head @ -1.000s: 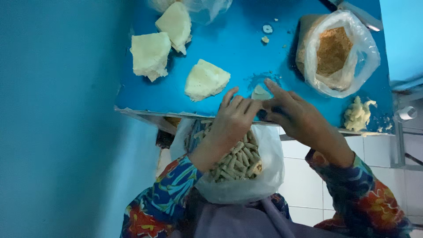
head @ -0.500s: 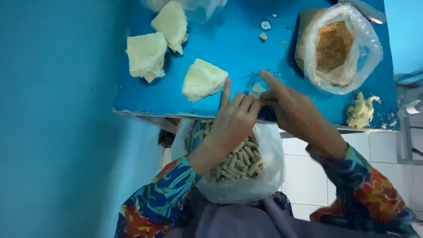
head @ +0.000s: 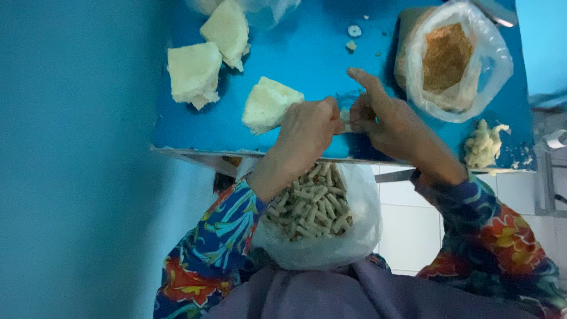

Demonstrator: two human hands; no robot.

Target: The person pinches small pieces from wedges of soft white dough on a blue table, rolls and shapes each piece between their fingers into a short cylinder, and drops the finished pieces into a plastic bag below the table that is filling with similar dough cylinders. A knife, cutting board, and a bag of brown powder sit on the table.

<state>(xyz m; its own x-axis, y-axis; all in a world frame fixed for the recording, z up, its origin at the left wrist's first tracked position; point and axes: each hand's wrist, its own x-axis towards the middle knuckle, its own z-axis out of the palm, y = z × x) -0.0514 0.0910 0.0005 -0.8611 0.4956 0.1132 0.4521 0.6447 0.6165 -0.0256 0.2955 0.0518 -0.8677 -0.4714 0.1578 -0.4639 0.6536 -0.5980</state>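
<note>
Two hands meet over the near edge of the blue table [head: 307, 59], and between them sits one small pale piece of food [head: 344, 120], pinched from both sides just inside that edge. The left hand [head: 307, 127] has its fingers curled and pressed together around the piece's left end; the right hand [head: 384, 121] grips the other end with thumb and lower fingers while its forefinger sticks up, straight and apart from the rest. Three pale wedge-shaped slabs [head: 269, 103] lie on the table: one just beside the left hand, two farther back toward the table's left far corner. One clear plastic bag of brown crumbs [head: 449, 59] stands open on the table's right side, near the right hand. One lumpy pale clump [head: 484, 145] rests at the table's right near corner. Two tiny scraps [head: 353, 36] lie toward the far edge, well apart from the hands. Below the table's near edge, one open plastic bag [head: 319, 236] rests in the person's lap, filled with many short stick-shaped rolls, too many and too heaped to count. Both forearms wear flowered blue and red sleeves [head: 218, 236].
</note>
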